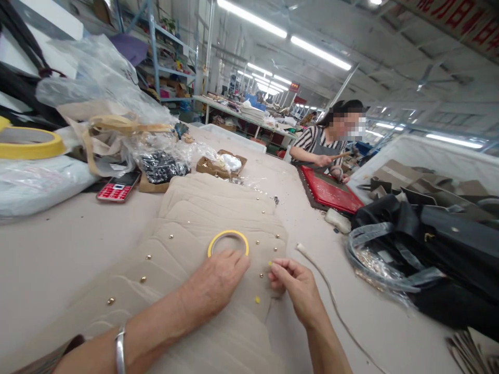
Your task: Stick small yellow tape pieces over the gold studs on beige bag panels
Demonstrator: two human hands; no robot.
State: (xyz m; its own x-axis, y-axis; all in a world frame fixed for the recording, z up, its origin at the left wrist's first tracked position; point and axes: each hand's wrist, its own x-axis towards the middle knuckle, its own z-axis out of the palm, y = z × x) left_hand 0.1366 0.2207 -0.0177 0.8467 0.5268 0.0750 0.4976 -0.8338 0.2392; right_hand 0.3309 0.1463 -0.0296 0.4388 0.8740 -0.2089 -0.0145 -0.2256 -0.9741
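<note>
Beige padded panels with little gold studs (202,218) lie in an overlapping row down the middle of the pale worktop (58,249), reaching its near edge. A thin yellow tape ring (228,232) lies flat on top of them. The left hand (216,283) rests palm down on the panels. Its fingers are loose and not gripping, and the tips touch the near side of the ring. A silver bracelet (120,350) is on that wrist.

The right hand (296,288) is just beside the left one, at the right side of the panels. Its thumb and first finger are pinched together on a tiny yellow bit (270,264). Another small yellow dot (257,299) sits on the panel between the two hands. A thin beige cord (331,296) runs along the worktop just right of the right hand.

Near the left edge lie a red phone with buttons (118,188), clear plastic bags (109,88) and a big yellow tape roll (29,148). Black bags (448,234) are piled at the right edge. Far along the right side, a person in a striped top (312,140) works over a red mat (331,191).
</note>
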